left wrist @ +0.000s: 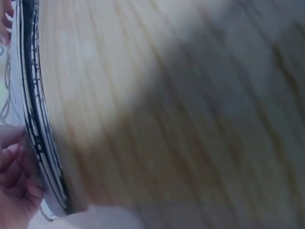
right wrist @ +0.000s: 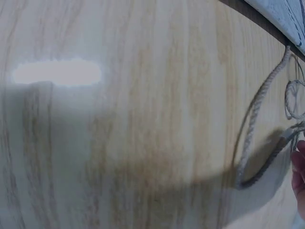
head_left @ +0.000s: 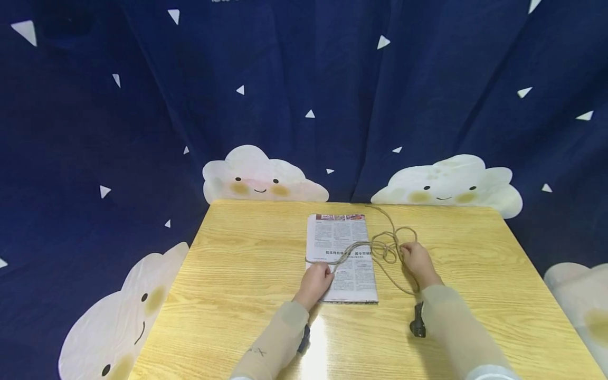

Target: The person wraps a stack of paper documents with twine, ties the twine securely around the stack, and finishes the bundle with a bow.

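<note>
A folded newspaper stack (head_left: 349, 285) lies on the wooden table, its layered edge (left wrist: 40, 109) showing in the left wrist view. A thin tan rope (head_left: 351, 247) runs across it and gathers in loose loops to its right. My left hand (head_left: 315, 282) is over the paper's left side, fingers curled, with a rope strand leading to its fingertips. What lies inside that grip is mostly hidden. Right of the paper, my right hand (head_left: 418, 261) pinches the rope by the loops. A hanging bend of rope (right wrist: 252, 124) appears in the right wrist view, with fingers (right wrist: 299, 167) at its edge.
The light wooden table (head_left: 242, 253) extends on both sides of the paper. Behind it hangs a dark blue curtain (head_left: 304, 68) with white triangles and smiling clouds. A loose rope end (head_left: 372, 207) reaches the table's back edge. Dark devices sit at both wrists.
</note>
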Action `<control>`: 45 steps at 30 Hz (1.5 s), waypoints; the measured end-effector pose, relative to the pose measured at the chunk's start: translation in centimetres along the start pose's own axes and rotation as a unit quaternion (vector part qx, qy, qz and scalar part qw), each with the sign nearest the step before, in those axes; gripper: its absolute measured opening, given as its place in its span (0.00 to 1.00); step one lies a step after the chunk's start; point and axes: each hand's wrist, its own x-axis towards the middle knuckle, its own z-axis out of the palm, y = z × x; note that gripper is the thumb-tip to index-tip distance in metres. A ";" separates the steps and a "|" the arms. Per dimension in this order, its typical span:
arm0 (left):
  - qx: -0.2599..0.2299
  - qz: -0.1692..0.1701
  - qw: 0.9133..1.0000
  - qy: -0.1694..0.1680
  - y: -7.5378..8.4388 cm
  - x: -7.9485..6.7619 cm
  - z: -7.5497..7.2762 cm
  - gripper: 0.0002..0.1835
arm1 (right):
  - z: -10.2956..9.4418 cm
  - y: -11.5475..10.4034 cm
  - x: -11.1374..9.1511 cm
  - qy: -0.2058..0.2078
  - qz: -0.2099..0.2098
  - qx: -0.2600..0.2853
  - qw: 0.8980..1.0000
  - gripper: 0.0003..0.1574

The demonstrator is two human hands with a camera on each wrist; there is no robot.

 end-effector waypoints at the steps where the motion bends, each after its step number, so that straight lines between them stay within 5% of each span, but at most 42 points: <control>1: 0.003 -0.001 1.000 0.001 0.0 0.0 0.0 0.11 | 0.1 0.0 -0.1 0.004 0.003 0.002 1.000 0.19; 8: 0.016 -0.026 0.999 -0.027 0.1 -0.1 -0.2 0.10 | 0.4 0.1 -0.7 0.034 0.035 0.019 0.999 0.15; 17: 0.001 -0.065 0.995 -0.076 -1.0 -0.8 -2.5 0.16 | -0.8 0.8 -1.0 0.072 0.071 0.039 0.994 0.19; 30: -0.040 -0.100 0.992 -0.066 -2.5 -1.2 -3.7 0.14 | -1.3 0.9 -1.4 0.069 0.075 0.034 0.994 0.19; 37: -0.049 -0.145 0.986 -0.066 -2.7 -1.1 -4.1 0.14 | -1.3 1.2 -1.8 0.077 0.092 0.058 0.991 0.19; 42: -0.048 -0.155 0.984 -0.072 -2.8 -1.1 -4.3 0.16 | -1.6 1.2 -2.0 0.000 0.029 0.123 0.992 0.19; 45: -0.035 -0.136 0.988 -0.065 -2.8 -1.0 -4.0 0.13 | -1.6 1.2 -1.9 -0.064 -0.002 0.170 0.983 0.21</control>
